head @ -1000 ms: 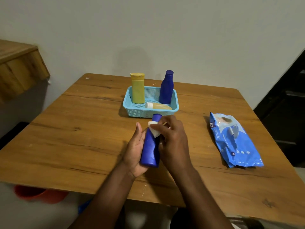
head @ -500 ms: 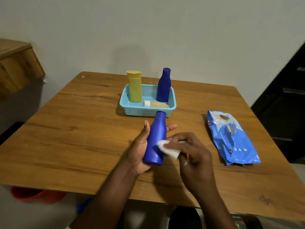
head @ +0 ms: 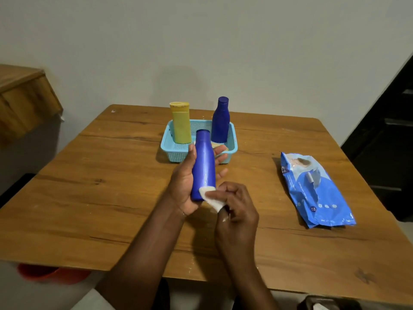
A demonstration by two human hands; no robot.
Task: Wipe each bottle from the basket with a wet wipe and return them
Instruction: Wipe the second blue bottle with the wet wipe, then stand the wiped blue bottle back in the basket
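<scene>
Wooden table [head: 89,193] against a plain pale wall is the setting, and above its middle the blue bottle [head: 203,164] in hand stands nearly upright, cap end toward the basket. The left hand [head: 185,186] cradles it from behind and below, thumb along the left side and fingertips curling round the right. The right hand [head: 237,211] pinches a folded white wet wipe [head: 211,196] between thumb and curled fingers and presses it on the bottle's base end.

By my reading the step in hand is wiping this bottle, with the wipe at the bottom of its stroke. The next move likely calls for turning the bottle in the left palm so unwiped sides face the wipe, then setting it back upright in the basket.

Just beyond the bottle sits the light-blue mesh basket [head: 169,153]. It holds a yellow bottle [head: 180,124] standing at the left, a second blue bottle [head: 220,121] standing at the right, and a small pale bottle [head: 218,145] lying down (mostly hidden behind the held one). Well off to the right lies the blue wipes pack [head: 312,189], flat on the table.
</scene>
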